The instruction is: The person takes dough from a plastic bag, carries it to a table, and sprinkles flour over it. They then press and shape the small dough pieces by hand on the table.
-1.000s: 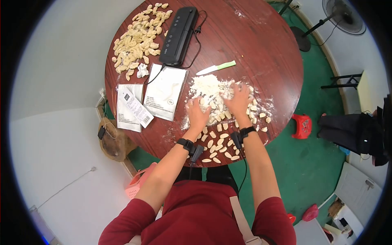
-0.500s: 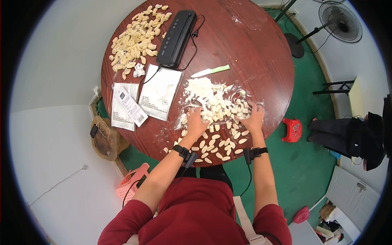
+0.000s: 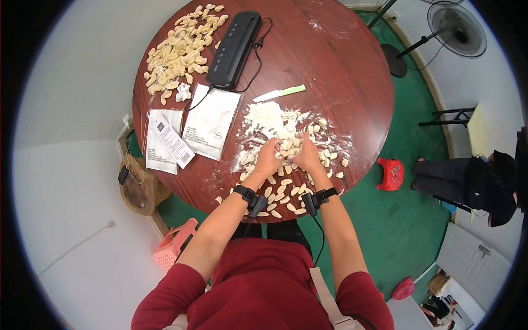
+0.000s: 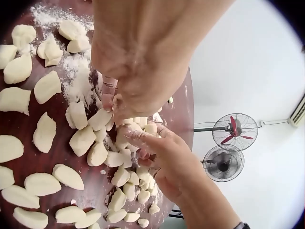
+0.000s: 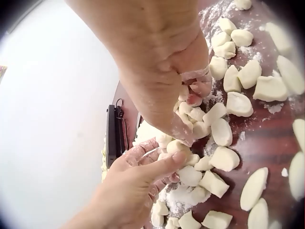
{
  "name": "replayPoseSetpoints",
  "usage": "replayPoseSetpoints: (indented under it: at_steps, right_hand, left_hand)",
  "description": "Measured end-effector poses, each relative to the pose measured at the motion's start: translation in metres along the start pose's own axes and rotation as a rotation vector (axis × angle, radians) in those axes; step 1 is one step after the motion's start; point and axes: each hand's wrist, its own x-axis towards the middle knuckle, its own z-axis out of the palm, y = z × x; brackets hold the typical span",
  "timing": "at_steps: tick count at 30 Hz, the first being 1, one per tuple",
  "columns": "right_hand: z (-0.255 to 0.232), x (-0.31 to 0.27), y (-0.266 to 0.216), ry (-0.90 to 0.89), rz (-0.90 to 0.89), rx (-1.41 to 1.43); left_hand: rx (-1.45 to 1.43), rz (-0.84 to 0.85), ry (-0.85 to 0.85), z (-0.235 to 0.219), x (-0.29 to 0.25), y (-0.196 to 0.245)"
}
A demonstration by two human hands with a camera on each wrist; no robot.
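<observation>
With grip of left hand [image 3: 268, 158] and right hand [image 3: 308, 157] curled round dough pieces [image 3: 289, 147], holding from opposite sides, on or just above the floured worktop [image 3: 335, 71], apparently to prevent scattering.

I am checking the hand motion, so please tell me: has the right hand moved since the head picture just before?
Yes: the right hand moved leftward, toward the left hand, judged against the green-handled knife.
</observation>
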Motion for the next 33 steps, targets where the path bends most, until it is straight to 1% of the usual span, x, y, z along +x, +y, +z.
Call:
replayPoseSetpoints:
  at_steps: [1, 2, 4, 5, 6, 7, 8, 9, 11, 12, 13, 14, 15, 16, 17, 18, 20, 21, 22, 23, 24, 25, 26, 27, 28, 30, 31, 32, 33]
  right_hand:
    - [-0.005, -0.001, -0.006, -0.067, 0.035, 0.079]
    - [-0.007, -0.002, -0.011, -0.064, 0.035, 0.078]
    - [-0.007, -0.004, -0.016, -0.139, -0.005, 0.165]
    - [0.004, -0.003, -0.005, -0.105, -0.127, 0.228]
    - [0.003, -0.004, -0.005, -0.102, -0.128, 0.228]
    - [0.001, -0.005, -0.005, -0.035, -0.176, 0.194]
    - [0.001, -0.005, -0.006, 0.031, -0.224, 0.159]
    - [0.002, -0.004, -0.002, 0.032, -0.224, 0.160]
    - [0.001, -0.001, 0.010, 0.226, -0.081, 0.025]
    - [-0.005, 0.000, 0.012, 0.224, -0.082, 0.027]
    - [-0.014, 0.002, 0.011, 0.289, -0.001, -0.033]
    - [-0.023, 0.005, 0.009, 0.353, 0.080, -0.093]
    - [-0.031, 0.009, 0.006, 0.351, 0.078, -0.091]
    - [-0.039, 0.014, 0.003, 0.419, 0.095, -0.216]
    - [-0.043, 0.019, 0.002, 0.484, 0.112, -0.341]
    - [-0.045, 0.025, 0.007, 0.478, 0.110, -0.338]
    - [-0.042, 0.039, 0.017, 0.275, 0.025, -0.263]
    - [-0.041, 0.044, 0.011, 0.184, -0.095, -0.224]
    - [-0.037, 0.040, 0.006, 0.180, -0.095, -0.224]
    - [-0.029, 0.035, -0.002, 0.068, -0.129, -0.251]
    - [-0.024, 0.028, -0.015, -0.043, -0.163, -0.277]
    - [-0.017, 0.022, -0.021, -0.044, -0.160, -0.282]
    - [-0.010, 0.014, -0.028, -0.026, -0.110, -0.280]
    - [-0.007, 0.009, -0.030, -0.006, -0.060, -0.277]
    - [-0.001, 0.009, -0.022, -0.001, -0.058, -0.282]
    - [0.006, 0.004, -0.009, 0.034, -0.337, -0.076]
    - [0.009, -0.001, -0.008, 0.024, -0.353, 0.040]
    - [0.006, -0.002, -0.003, 0.029, -0.346, 0.036]
    - [0.004, -0.001, 0.000, 0.020, -0.366, 0.142]
  left_hand:
    - [0.025, 0.058, 0.023, -0.002, 0.001, -0.003]
    - [0.050, 0.115, 0.047, -0.004, 0.002, -0.005]
    - [0.024, 0.101, 0.037, -0.009, 0.001, -0.009]
    - [0.032, 0.101, 0.069, -0.011, 0.002, -0.012]
    - [0.041, 0.101, 0.100, -0.014, 0.001, -0.011]
    - [0.042, 0.103, 0.099, -0.016, 0.001, -0.010]
    - [0.054, 0.062, 0.171, -0.019, 0.001, -0.010]
    - [0.067, 0.021, 0.244, -0.021, 0.002, -0.010]
    - [0.115, 0.045, 0.261, -0.027, 0.002, -0.014]
    - [0.162, 0.070, 0.278, -0.030, 0.002, -0.016]
    - [0.097, 0.008, 0.217, -0.035, 0.002, -0.013]
    - [0.098, 0.007, 0.218, -0.037, 0.001, -0.010]
    - [0.175, 0.050, 0.231, -0.039, -0.001, -0.008]
    - [0.251, 0.091, 0.243, -0.040, -0.002, -0.005]
    - [0.253, 0.086, 0.245, -0.040, -0.003, -0.002]
    - [0.273, 0.111, 0.224, -0.040, -0.004, 0.004]
    - [0.294, 0.129, 0.202, -0.036, -0.005, 0.014]
    - [0.269, 0.125, 0.162, -0.033, -0.005, 0.018]
    - [0.241, 0.123, 0.121, -0.029, -0.004, 0.021]
    - [0.262, 0.160, 0.092, -0.025, -0.003, 0.021]
    - [0.258, 0.158, 0.090, -0.020, -0.004, 0.023]
    - [0.304, 0.171, 0.063, -0.015, -0.004, 0.026]
    - [0.349, 0.185, 0.036, -0.011, -0.005, 0.028]
    - [0.296, 0.110, 0.000, -0.009, -0.006, 0.028]
    - [0.293, 0.116, -0.002, -0.007, -0.004, 0.026]
    - [0.266, 0.110, 0.023, -0.004, -0.003, 0.019]
    - [0.211, 0.208, 0.097, -0.002, -0.002, 0.016]
    - [0.206, 0.213, 0.089, -0.001, -0.001, 0.012]
    - [0.168, 0.199, 0.087, -0.004, 0.001, 0.013]
